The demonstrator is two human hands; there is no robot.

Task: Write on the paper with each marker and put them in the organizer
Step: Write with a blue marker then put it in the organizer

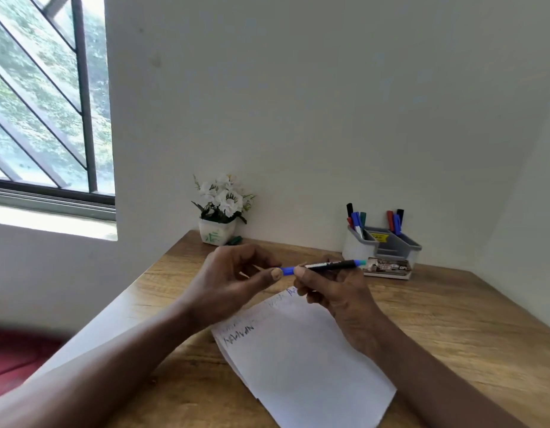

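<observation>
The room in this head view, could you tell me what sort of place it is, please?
Probably a home study corner: a wooden desk against a white wall, a marker organizer, a flower pot and a barred window.

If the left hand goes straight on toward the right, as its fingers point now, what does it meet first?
Probably the right hand, which holds the blue marker whose cap the left hand pinches; depth is uncertain.

The wooden table (pixel 453 329) carries a sheet of paper (pixel 301 366) directly below the fingers (pixel 277 273). Beyond the fingers to the right stand a grey organizer (pixel 382 245) and a small box (pixel 388 268); beyond them to the left, a potted white flower (pixel 219 211).
</observation>
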